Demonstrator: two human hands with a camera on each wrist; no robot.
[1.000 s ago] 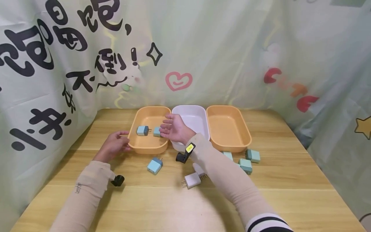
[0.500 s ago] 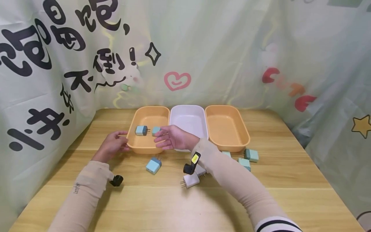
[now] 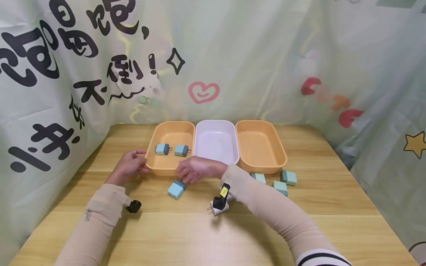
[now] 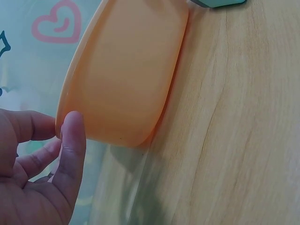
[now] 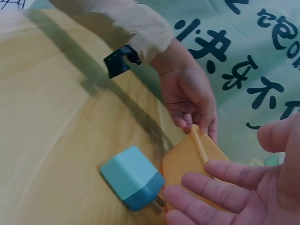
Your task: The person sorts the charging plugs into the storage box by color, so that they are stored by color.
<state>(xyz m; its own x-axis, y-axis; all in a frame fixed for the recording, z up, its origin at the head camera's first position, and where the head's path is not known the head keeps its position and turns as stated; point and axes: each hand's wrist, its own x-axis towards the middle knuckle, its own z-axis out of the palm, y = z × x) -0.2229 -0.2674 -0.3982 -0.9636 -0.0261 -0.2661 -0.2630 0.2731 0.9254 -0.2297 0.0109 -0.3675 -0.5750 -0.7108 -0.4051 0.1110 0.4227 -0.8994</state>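
Observation:
My left hand (image 3: 130,165) pinches the near left corner of the left orange tray (image 3: 168,171) between thumb and fingers; the left wrist view shows the thumb (image 4: 72,140) against the tray's wall. Two blue plug chargers (image 3: 162,149) lie inside that tray. In front of it, on the table, a third blue plug charger (image 3: 175,190) rests tilted, its prongs towards the tray. My right hand (image 3: 201,168) hovers just right of this charger, fingers spread and holding nothing. From the right wrist, the charger (image 5: 131,178) sits apart from the fingertips (image 5: 176,194).
A white tray (image 3: 217,142) and another orange tray (image 3: 261,144) stand alongside in a row. Several pale green chargers (image 3: 288,178) lie before the right tray. White chargers (image 3: 219,210) lie partly hidden under my right wrist. A printed cloth (image 3: 253,74) hangs behind the table (image 3: 213,240).
My right hand has come down and out of the left tray towards the blue charger on the table, uncovering the second charger inside. The left hand keeps its hold on the tray.

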